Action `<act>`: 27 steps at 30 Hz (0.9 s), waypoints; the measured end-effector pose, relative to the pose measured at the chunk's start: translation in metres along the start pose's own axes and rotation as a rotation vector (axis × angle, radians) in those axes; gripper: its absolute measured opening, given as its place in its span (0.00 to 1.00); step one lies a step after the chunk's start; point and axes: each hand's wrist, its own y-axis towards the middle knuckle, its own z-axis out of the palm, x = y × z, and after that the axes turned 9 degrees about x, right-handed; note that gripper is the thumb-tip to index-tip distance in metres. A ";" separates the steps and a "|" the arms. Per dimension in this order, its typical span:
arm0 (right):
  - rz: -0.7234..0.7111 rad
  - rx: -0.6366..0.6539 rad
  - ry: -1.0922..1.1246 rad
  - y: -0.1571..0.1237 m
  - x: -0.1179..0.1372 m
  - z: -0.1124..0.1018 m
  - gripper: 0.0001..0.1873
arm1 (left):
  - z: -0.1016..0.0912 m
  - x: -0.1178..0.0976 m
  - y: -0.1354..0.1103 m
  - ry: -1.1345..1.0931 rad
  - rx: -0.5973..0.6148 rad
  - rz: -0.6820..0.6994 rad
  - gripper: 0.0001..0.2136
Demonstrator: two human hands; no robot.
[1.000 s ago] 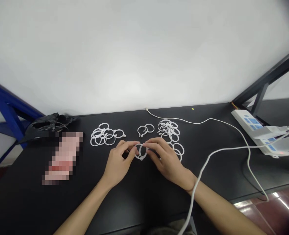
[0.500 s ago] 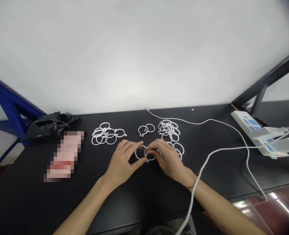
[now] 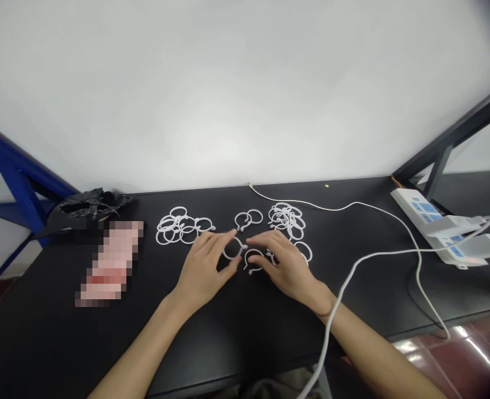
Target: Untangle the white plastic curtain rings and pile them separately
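My left hand (image 3: 203, 263) holds a white plastic ring (image 3: 227, 254) upright, thumb below and fingers above. The small clasp end of this ring points right, toward my right hand (image 3: 284, 260). The right hand's thumb and forefinger are spread apart, close to the clasp; nothing shows gripped between them. Below its fingertips an unfastened white ring (image 3: 248, 256) lies on the black table. More rings lie partly hidden under the right hand. Two linked-looking rings (image 3: 254, 210) rest just beyond my hands.
A pile of white rings (image 3: 180, 224) lies left, and another pile (image 3: 287, 213) right. A blurred pink item (image 3: 118, 249) and black plastic bag (image 3: 91, 202) are far left. A white cable (image 3: 352, 271) crosses my right forearm from a power strip (image 3: 421, 213).
My right fingers have come off the held ring and opened. The ring has turned, its clasp end now facing right, and the left hand has shifted slightly up and left.
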 end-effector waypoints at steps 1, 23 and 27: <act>-0.032 0.038 -0.063 0.000 0.000 -0.002 0.18 | -0.001 0.004 0.001 0.049 -0.009 -0.056 0.19; -0.052 -0.035 0.047 -0.006 0.001 0.009 0.06 | 0.006 -0.016 -0.005 -0.117 0.085 0.137 0.22; -0.067 -0.003 0.036 -0.005 0.002 0.011 0.07 | 0.007 -0.013 -0.004 -0.099 0.049 0.141 0.16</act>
